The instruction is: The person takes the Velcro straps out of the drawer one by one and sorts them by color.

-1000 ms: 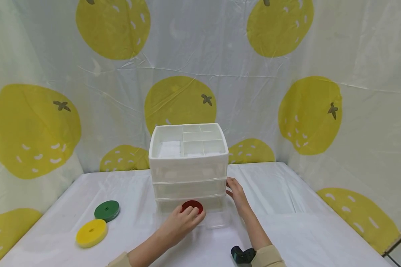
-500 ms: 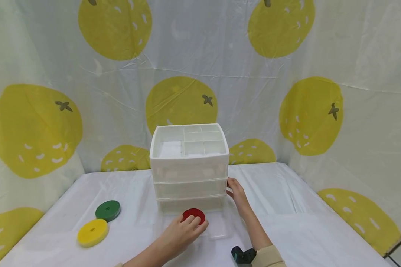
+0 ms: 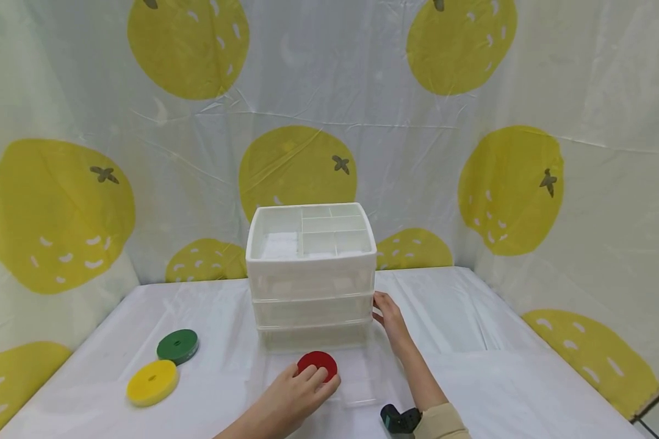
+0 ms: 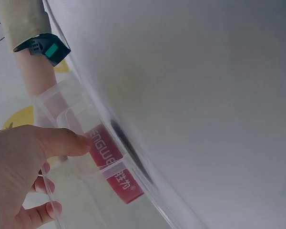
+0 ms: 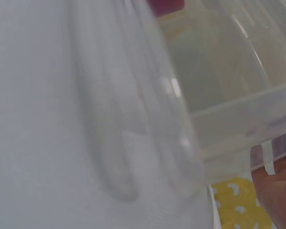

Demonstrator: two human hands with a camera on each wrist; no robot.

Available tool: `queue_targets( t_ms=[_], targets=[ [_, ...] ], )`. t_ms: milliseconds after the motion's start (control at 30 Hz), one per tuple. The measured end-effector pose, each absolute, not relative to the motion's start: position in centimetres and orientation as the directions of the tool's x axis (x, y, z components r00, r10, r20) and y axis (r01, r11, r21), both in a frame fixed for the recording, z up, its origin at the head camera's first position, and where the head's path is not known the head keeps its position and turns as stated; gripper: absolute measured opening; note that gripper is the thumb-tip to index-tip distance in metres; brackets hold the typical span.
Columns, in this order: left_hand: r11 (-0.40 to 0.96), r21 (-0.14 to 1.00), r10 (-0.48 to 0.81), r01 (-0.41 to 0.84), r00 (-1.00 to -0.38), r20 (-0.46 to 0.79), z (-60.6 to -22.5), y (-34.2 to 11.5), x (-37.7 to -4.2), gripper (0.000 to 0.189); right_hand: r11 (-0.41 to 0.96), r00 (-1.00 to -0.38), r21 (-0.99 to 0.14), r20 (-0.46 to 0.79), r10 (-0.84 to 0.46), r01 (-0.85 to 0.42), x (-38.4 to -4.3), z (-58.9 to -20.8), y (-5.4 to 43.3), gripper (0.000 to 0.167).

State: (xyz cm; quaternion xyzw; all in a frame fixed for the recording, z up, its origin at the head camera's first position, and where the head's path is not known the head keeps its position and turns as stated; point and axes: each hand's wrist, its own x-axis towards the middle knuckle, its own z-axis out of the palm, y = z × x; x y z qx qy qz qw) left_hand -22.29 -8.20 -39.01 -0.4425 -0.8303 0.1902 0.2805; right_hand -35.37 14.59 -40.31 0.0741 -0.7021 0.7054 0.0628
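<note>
A white plastic drawer unit (image 3: 310, 280) stands at the table's middle. Its clear bottom drawer (image 3: 359, 390) is pulled out toward me. My left hand (image 3: 292, 399) grips the drawer's front, thumb on one side of the clear wall and fingertips on the other in the left wrist view. Inside the drawer lies a roll of red tape (image 3: 316, 360), partly covered by my fingers; printed lettering on the red roll (image 4: 105, 150) shows through the plastic. My right hand (image 3: 391, 320) rests against the unit's right side, fingers extended, also seen behind the clear drawer in the right wrist view.
A green tape roll (image 3: 177, 346) and a yellow tape roll (image 3: 152, 383) lie side by side at the left. Divided compartments form the unit's top tray (image 3: 271, 227). A dark device (image 3: 399, 419) sits by the right wrist. A lemon-print sheet (image 3: 406, 164) hangs behind.
The bottom drawer has slid farther out toward me with the red tape roll inside, my left hand moving back with it. The right hand stays on the unit's side.
</note>
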Motion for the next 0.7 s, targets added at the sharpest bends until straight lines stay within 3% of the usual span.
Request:
queue_targets(
  t_ms=[467,700],
  targets=[
    [0.538,-0.504,0.841,0.675,-0.471,0.267,-38.90,-8.05,-22.25,0.071,0.000,-0.982,-0.982,0.187,-0.010,-0.188,-35.28,-40.24,14.55,0.046],
    [0.567,-0.256,0.818,0.783,-0.497,0.290,-38.55,-8.16,-22.87,0.037,-0.012,-0.982,-0.982,0.190,-0.011,-0.190,-35.23,-40.28,14.51,0.046]
  ],
)
